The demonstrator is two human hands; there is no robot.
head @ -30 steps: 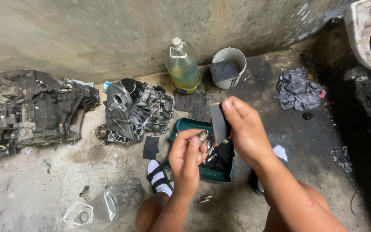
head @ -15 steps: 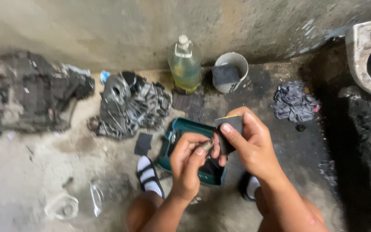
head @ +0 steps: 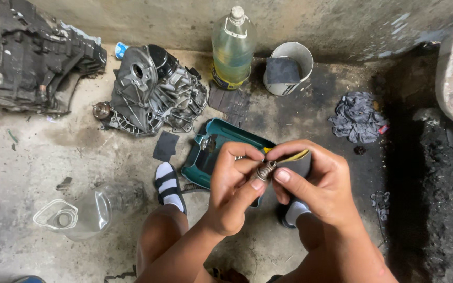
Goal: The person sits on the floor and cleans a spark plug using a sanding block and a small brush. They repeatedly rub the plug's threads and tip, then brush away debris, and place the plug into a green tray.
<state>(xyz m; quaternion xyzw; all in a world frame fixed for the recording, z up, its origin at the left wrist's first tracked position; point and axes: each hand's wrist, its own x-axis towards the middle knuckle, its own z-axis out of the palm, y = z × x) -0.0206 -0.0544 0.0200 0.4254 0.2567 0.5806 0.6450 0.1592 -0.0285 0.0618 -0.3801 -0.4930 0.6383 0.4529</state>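
Note:
My left hand pinches a small metal threaded part, like a spark plug, between thumb and fingers. My right hand holds a folded piece of dark sandpaper with a yellow back against that part. Both hands are above a teal metal tray on the concrete floor, between my knees. Most of the small part is hidden by my fingers.
A grey engine casing lies at the upper left, a larger dirty engine block farther left. A plastic bottle of yellowish liquid, a cut white container, a dark rag and sandpaper scraps lie around. A clear cut bottle lies at the lower left.
My hands have come closer together and nearer to the camera. The sandpaper, earlier held up apart from the part, is now pressed onto it.

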